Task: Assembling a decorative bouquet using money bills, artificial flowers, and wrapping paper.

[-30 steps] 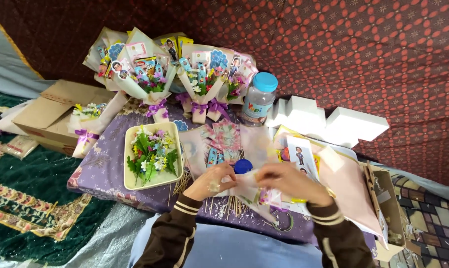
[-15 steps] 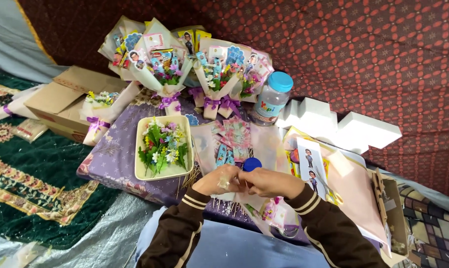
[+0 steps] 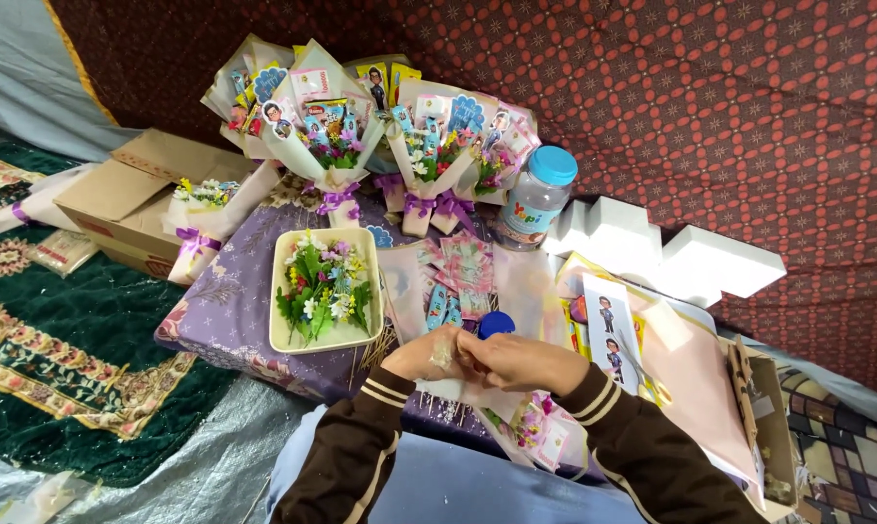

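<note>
Far left, a green patterned rug [image 3: 60,359] covered the floor, and past it an opened cardboard box [image 3: 138,199] sat with a small white-wrapped posy [image 3: 201,218], tied with a purple ribbon, leaning on it. Next came the low table under its lilac floral cloth [image 3: 230,306]. On the cloth stood a cream square tray [image 3: 281,335] heaped with little artificial flowers [image 3: 322,286]. Behind it, against the red patterned hanging [image 3: 710,107], finished bouquets [image 3: 380,136] stood in a row, stuffed with snack packets and cartoon cut-outs.

At the near edge, the person's left hand [image 3: 427,357] and right hand [image 3: 521,361] met, fingers pinched together over something small; I could not tell what it was, as the knuckles hid it. Both looked closed rather than slack. A small blue lid [image 3: 497,323] lay just beyond them, touching or nearly so, and a fan of pink packets [image 3: 458,277] lay farther back on clear wrapping film.

Right of those stood a clear plastic jar with a blue cap [image 3: 535,199], then white foam blocks [image 3: 671,252], a sheet of cartoon figures [image 3: 608,330], and pink wrapping paper [image 3: 696,378] hanging over the table's edge.

The risks seemed plain to me: a sleeve dragging across the film could scatter the packets, the little lid could roll off the near edge, and a slipped pinch would drop the piece into the clutter below.
</note>
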